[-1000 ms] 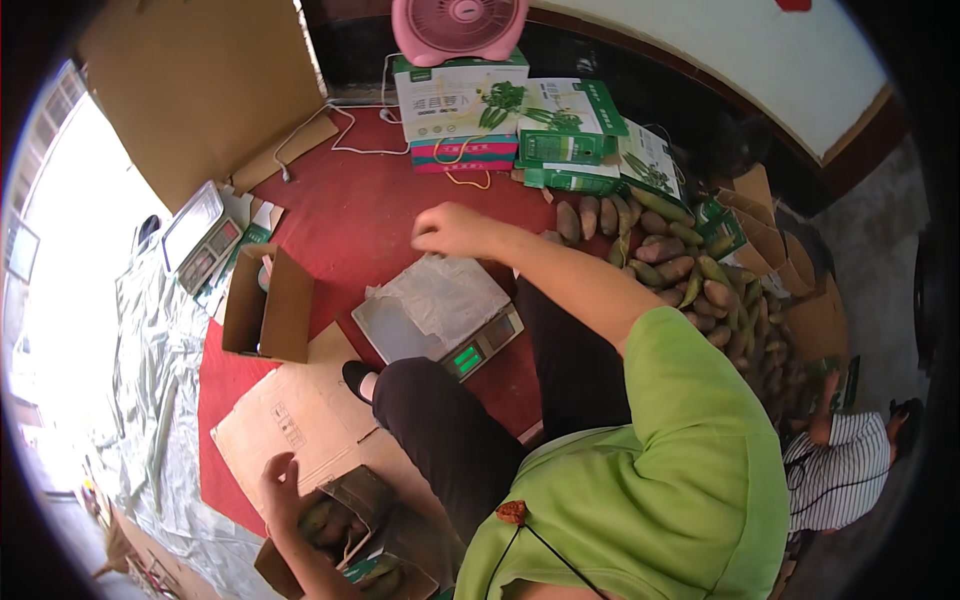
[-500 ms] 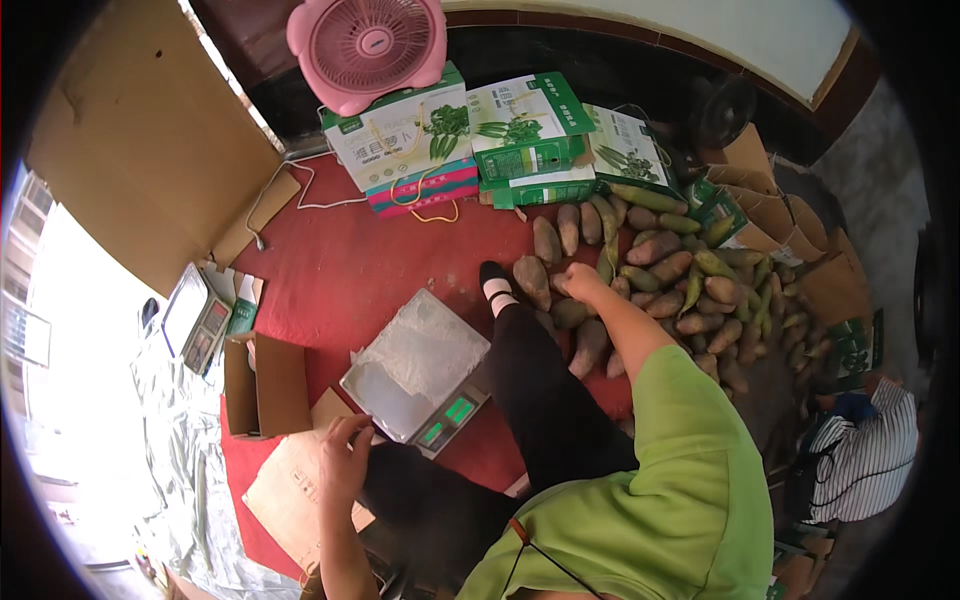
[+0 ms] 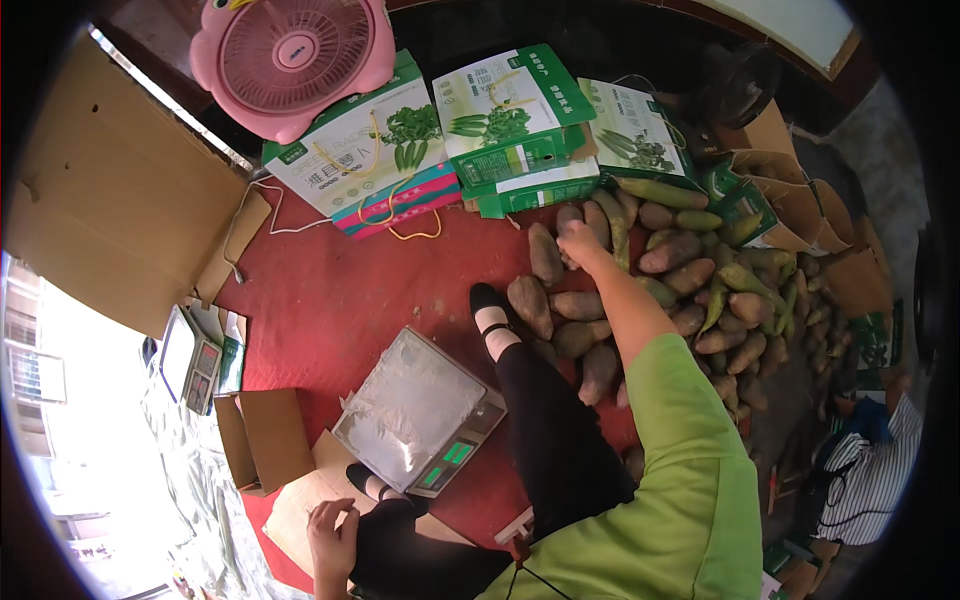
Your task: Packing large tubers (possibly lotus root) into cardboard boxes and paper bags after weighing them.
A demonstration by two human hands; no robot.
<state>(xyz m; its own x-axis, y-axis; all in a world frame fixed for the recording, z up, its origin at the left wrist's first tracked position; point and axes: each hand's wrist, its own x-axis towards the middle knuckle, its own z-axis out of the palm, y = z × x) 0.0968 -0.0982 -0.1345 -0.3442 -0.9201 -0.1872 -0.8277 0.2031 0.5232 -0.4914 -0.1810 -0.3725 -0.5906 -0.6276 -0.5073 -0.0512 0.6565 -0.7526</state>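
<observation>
My right hand (image 3: 578,243) reaches to the near-left edge of a heap of root vegetables, its fingers bent around a brownish-purple root vegetable (image 3: 568,214). Other brownish roots (image 3: 545,254) lie close beside it, among long green ones (image 3: 662,192). Low on the left, my left hand (image 3: 332,535) hangs above my knee, fingers loosely curved and apart, with nothing visible in it. Between my feet and the left hand stands a digital scale (image 3: 410,405) with a pale, wrinkled cover and lit green displays; no vegetable lies on it.
Printed green-and-white cartons (image 3: 515,115) lie along the back, with a pink fan (image 3: 295,50) on them. A second scale (image 3: 190,355) and an open brown box (image 3: 275,440) are at left. Cardboard (image 3: 300,505) lies near my left hand. Open cartons (image 3: 790,215) flank the heap.
My right hand has moved farther back along the heap's edge, from one root to another. The left hand has dropped lower, away from the scale's edge. The view has shifted.
</observation>
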